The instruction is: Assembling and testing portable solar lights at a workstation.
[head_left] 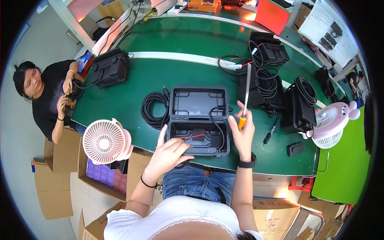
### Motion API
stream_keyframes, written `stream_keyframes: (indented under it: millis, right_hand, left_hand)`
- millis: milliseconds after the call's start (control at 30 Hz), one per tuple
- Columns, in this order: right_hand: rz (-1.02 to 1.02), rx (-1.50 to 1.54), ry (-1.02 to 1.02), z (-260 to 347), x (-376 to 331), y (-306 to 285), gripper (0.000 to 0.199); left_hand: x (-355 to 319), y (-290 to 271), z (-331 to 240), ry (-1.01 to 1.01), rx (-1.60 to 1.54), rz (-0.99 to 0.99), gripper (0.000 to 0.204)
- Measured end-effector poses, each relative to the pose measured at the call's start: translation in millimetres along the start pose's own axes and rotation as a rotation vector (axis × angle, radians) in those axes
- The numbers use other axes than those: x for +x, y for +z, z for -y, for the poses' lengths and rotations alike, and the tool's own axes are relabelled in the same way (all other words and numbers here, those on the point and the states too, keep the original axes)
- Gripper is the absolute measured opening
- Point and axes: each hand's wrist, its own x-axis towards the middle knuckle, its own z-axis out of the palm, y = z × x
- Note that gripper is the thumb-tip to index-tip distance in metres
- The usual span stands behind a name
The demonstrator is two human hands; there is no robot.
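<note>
An open black plastic box (199, 150) lies in front of me on the green table, its lid (198, 103) folded back to the far side. My left hand (168, 155) grips the box's near left corner, with one finger stretched along the outer left side. A thin red wire (197, 136) shows inside by those fingers; whether they touch it is unclear. A black cable (219, 130) curves within the box's right side. Right of the box, my right hand (244, 134) is closed on a screwdriver (241, 122) with a yellow handle, its long metal shaft pointing up and away.
A coiled black cable (154, 110) lies left of the box, behind a pink fan (105, 142). To the right are a black marker (271, 131), a small black block (295, 149), black boxes (296, 110) with coiled cables and another fan (328, 120). A co-worker (50, 96) sits at the left.
</note>
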Motion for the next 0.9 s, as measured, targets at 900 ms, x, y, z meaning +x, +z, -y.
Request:
stream_keyframes:
  millis: [900]
  right_hand:
    - [0.067, 0.51, 0.048, 46, -2, -24, 0.035]
  left_hand:
    - [21, 22, 9, -0.03, -0.098, -0.314, 0.055]
